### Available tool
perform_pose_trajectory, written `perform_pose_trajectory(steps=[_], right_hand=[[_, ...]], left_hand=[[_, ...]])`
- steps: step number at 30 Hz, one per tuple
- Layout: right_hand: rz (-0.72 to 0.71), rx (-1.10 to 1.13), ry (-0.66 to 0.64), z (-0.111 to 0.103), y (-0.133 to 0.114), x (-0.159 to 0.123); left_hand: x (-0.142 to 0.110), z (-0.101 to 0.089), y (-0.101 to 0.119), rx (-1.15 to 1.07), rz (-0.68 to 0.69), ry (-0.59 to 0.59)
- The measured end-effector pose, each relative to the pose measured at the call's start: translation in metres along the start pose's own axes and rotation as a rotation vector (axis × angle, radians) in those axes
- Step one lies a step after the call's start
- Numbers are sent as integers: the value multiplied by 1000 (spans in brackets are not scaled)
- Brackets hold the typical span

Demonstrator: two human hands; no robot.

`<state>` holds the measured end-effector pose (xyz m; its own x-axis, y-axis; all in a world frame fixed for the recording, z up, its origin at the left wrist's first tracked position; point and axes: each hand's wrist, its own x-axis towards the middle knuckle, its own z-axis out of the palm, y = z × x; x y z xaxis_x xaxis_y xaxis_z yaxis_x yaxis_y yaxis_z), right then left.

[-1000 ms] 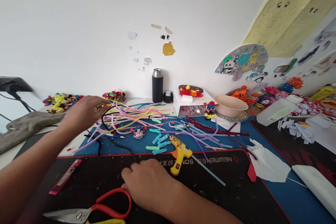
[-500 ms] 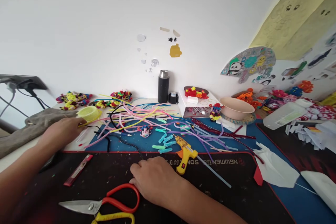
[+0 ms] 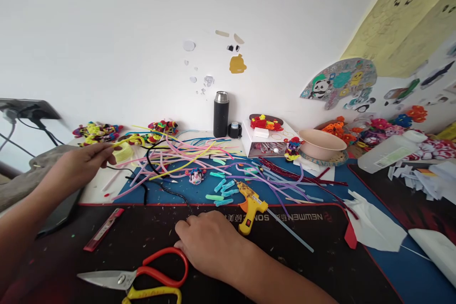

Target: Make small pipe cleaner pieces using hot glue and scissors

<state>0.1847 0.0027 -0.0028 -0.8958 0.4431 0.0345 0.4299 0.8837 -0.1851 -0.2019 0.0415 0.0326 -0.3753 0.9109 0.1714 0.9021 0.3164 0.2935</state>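
Observation:
My left hand is raised at the left, thumb and fingertips pinched on a yellow pipe cleaner. Just beyond those fingers stands a pale yellow roll. Pink, yellow and purple pipe cleaners lie spread in a loose heap to its right. My right hand rests on the black mat with its fingers curled in; whatever they hold is hidden. Touching or very near its thumb is the red handle of the scissors. A yellow glue gun with a long glue stick lies right of that hand.
Short blue-green pieces and a small doll head lie mid-table. Behind are a black thermos, a white box and a pink bowl. A red narrow case lies left; a clear bottle leans right.
My left hand has lifted and drawn slightly left, raising the yellow pipe cleaner and uncovering more of the roll's side. The right hand stays in place. The view has shifted slightly.

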Motion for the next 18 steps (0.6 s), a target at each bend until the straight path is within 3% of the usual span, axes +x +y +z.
perform_pose_trajectory(steps=[6, 12, 16, 18], right_hand=[[-4, -5, 10, 1, 1, 1], [-12, -14, 0, 0, 0, 1], [-8, -13, 7, 2, 1, 1], [-11, -9, 11, 3, 1, 1]], left_hand=[[-2, -7, 10, -109, -13, 18], [11, -6, 19, -242, -106, 6], [22, 7, 14, -486, -108, -81], [25, 20, 6, -417, -11, -142]])
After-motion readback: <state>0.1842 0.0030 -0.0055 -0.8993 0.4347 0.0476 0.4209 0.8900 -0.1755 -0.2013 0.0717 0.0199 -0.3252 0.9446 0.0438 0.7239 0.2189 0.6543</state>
